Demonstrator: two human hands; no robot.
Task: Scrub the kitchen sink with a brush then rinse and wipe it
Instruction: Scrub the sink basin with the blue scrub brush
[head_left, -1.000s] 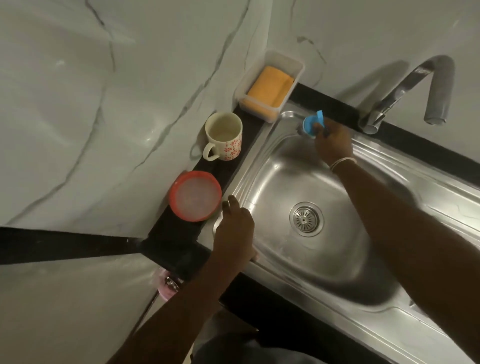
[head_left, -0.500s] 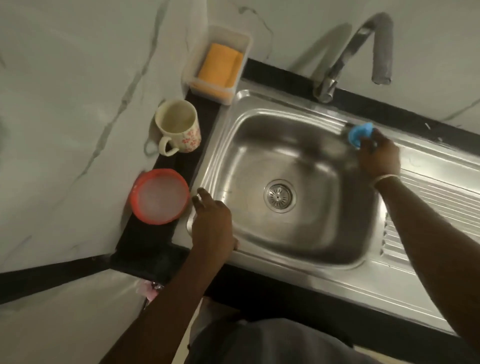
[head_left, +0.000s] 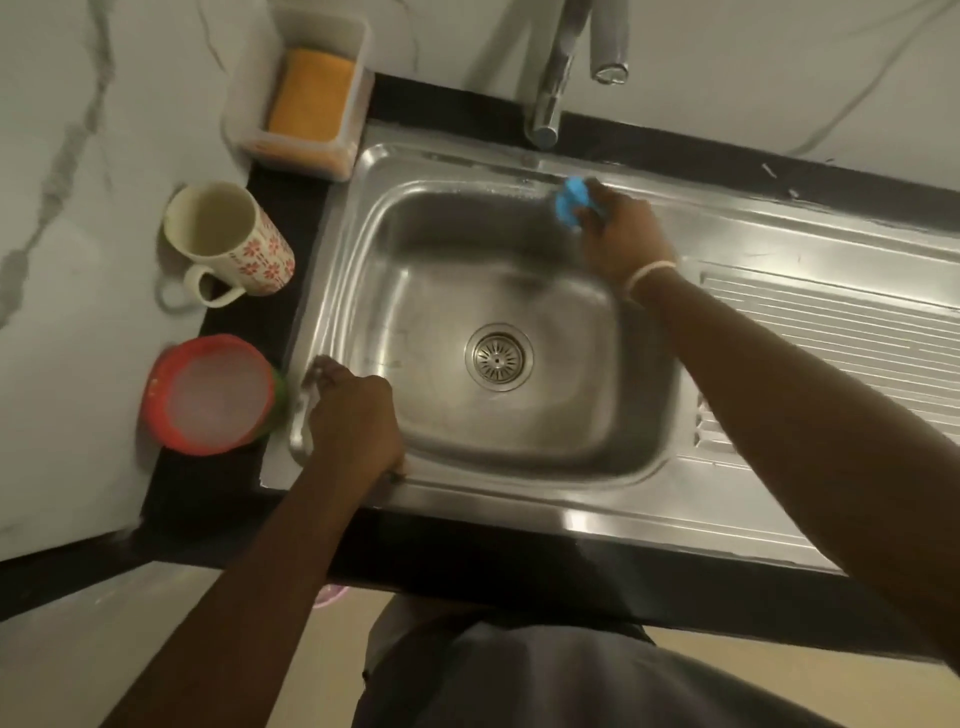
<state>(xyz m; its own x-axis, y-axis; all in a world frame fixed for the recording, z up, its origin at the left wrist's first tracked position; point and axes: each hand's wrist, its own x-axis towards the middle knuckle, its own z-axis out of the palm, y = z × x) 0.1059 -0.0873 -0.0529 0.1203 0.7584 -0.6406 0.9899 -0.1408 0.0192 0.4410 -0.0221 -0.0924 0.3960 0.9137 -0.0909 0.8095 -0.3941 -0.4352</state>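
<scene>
A stainless steel sink (head_left: 519, 171) fills the middle of the view, with a round drain (head_left: 498, 356) in its basin. My right hand (head_left: 621, 234) is closed around a blue brush (head_left: 570, 201), pressed against the sink's far right inner corner below the faucet (head_left: 556, 88). Only the blue end of the brush shows past my fingers. My left hand (head_left: 353, 415) rests flat on the sink's near left rim, holding nothing.
On the black counter left of the sink stand a flowered mug (head_left: 223, 239), a red-lidded round container (head_left: 213, 395) and a clear tub holding an orange sponge (head_left: 309, 98). A ribbed draining board (head_left: 831, 332) extends to the right. Marble wall lies behind.
My right hand carried the brush from the basin's far left corner across to the far right side, then slightly back left. My left hand stayed on the rim. The camera view shifted.
</scene>
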